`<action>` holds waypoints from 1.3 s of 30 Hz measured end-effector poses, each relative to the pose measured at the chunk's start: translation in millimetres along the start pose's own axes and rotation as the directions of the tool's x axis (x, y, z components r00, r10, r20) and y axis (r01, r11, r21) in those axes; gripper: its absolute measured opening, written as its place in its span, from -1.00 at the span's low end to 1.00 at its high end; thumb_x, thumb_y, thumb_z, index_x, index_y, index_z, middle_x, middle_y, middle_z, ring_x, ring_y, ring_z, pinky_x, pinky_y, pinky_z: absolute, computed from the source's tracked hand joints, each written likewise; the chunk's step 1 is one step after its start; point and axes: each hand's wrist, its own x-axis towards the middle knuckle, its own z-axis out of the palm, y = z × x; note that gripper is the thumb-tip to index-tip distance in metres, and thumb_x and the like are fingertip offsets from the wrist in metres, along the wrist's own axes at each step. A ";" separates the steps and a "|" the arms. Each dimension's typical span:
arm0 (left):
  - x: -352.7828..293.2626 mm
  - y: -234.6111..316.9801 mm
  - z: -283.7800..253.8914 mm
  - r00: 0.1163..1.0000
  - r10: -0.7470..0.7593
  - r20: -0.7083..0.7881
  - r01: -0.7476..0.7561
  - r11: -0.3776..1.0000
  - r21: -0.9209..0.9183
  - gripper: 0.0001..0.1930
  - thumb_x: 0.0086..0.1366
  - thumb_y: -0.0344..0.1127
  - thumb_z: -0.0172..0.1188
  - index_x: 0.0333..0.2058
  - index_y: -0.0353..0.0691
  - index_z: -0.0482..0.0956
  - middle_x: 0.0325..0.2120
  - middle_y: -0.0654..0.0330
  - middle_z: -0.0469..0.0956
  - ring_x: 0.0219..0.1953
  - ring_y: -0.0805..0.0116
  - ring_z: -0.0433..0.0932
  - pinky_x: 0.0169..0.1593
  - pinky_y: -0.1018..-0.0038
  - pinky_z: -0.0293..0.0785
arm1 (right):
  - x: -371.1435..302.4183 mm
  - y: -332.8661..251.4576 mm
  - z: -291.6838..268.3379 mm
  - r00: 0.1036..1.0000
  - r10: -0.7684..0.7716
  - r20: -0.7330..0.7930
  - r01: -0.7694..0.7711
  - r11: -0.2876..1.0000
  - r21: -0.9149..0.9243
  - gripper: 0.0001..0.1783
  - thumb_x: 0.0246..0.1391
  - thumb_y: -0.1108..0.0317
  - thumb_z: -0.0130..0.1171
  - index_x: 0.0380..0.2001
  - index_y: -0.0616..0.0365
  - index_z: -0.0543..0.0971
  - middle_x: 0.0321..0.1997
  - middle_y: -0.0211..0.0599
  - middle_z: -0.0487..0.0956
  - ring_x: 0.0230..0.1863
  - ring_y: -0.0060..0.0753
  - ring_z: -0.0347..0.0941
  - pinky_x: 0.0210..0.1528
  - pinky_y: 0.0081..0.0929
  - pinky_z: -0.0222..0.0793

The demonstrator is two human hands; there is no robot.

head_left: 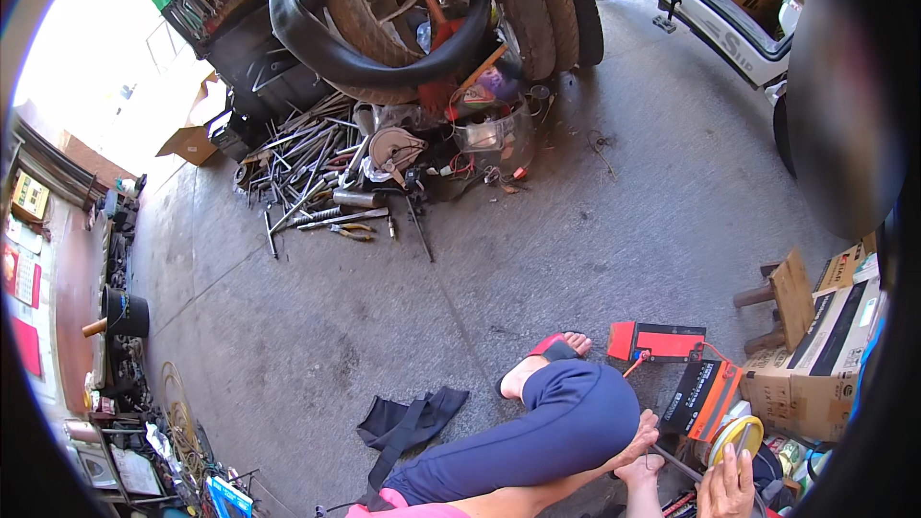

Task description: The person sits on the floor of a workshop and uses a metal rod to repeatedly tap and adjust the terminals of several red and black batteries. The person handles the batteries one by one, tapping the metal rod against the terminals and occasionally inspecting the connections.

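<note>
Right hand (726,489) grips round yellow-rimmed spool (737,437), shiny centre; left hand (641,443) pinches thin cable (683,468) beside knee; red-black box (702,397) just behind

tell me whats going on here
A person is crouched on a concrete floor in a repair shop, one knee up in blue trousers. The right hand rests on a yellow-rimmed roll. The left hand sits by the knee, fingers around a thin cable or rod; what it is is unclear. Two red and black boxes lie just ahead, beside cardboard cartons. Further off are scattered metal tools and stacked tyres.
</note>
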 end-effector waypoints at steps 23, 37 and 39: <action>18.5 12.4 6.2 0.992 -0.053 -0.116 0.054 0.999 0.007 -0.90 -0.12 -0.32 0.28 -0.65 -0.15 0.54 -0.52 0.20 0.35 -0.28 0.20 0.43 -0.31 0.27 0.30 | -16.8 21.3 24.7 0.998 0.053 0.031 -0.053 0.999 -0.006 -0.72 -0.37 0.38 0.13 -0.49 0.27 0.64 -0.43 -0.30 0.60 -0.12 -0.36 0.55 0.39 -0.22 0.20; 12.8 3.6 7.5 0.990 -0.029 -0.137 0.031 0.999 0.016 -0.86 -0.14 -0.33 0.32 -0.61 -0.12 0.51 -0.49 0.20 0.36 -0.30 0.17 0.42 -0.29 0.25 0.34 | -18.4 16.3 21.9 0.989 0.148 -0.003 -0.148 0.989 -0.010 -0.82 -0.05 0.34 0.16 -0.53 0.25 0.61 -0.47 -0.24 0.56 -0.14 -0.24 0.53 0.36 -0.13 0.23; 10.2 3.0 -0.4 0.991 -0.074 -0.108 0.061 0.991 -0.120 -0.81 -0.16 -0.33 0.41 -0.56 -0.11 0.55 -0.47 0.20 0.37 -0.28 0.14 0.42 -0.26 0.24 0.37 | -21.5 18.2 12.1 0.984 0.176 0.005 -0.175 0.981 -0.080 -0.72 0.09 0.24 0.14 -0.52 0.24 0.63 -0.47 -0.26 0.56 -0.14 -0.27 0.51 0.36 -0.04 0.21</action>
